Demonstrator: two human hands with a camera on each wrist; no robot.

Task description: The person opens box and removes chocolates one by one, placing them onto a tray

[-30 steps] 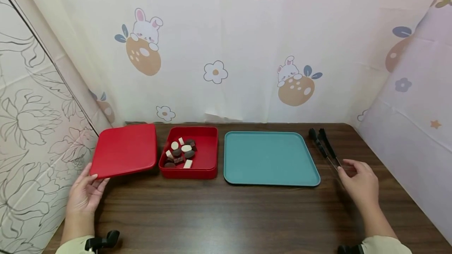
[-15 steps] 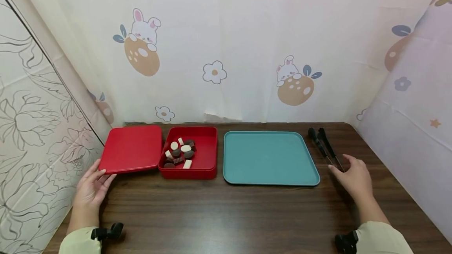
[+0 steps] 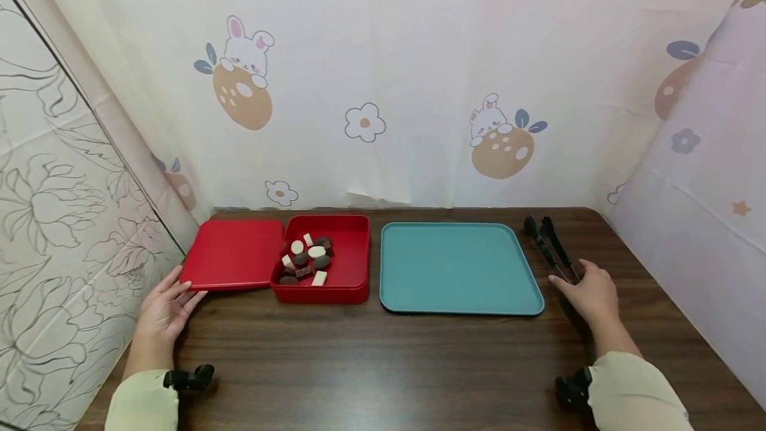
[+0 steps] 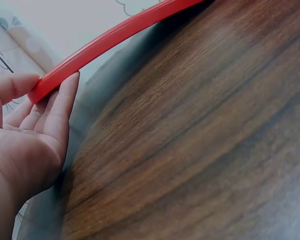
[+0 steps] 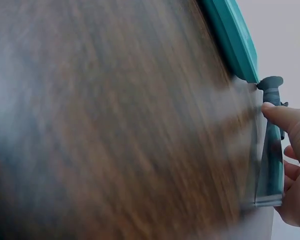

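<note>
Two hands at work over the tabletop (image 3: pixel 371 364), one at each end of the row. The left hand (image 3: pixel 167 308) pinches the near left corner of the red lid (image 3: pixel 236 251), thumb against the edge and fingers beneath. In the left wrist view the near edge of the lid stands a little above the wood; whether the far edge rests on it I cannot tell. The lid lies just left of the red box (image 3: pixel 323 294), which is open, with brown and white pieces (image 3: pixel 301 259) gathered mostly in its left part. A blue-green tray (image 3: pixel 461 268) lies right of the box, apart from it.

Key relation, as I judge it: the tongs (image 3: pixel 541 243) lie just right of the tray, long axis running away from the person and leaning left, black ends farthest. The right hand (image 3: pixel 591 291) is much the nearer one, at their near end, thumb on the tray side and the other fingers curled round the opposite side, so the tongs sit between them (how firmly they are squeezed does not show). From these fingers, the black ends point away and slightly left, towards the tray's far right corner.
</note>
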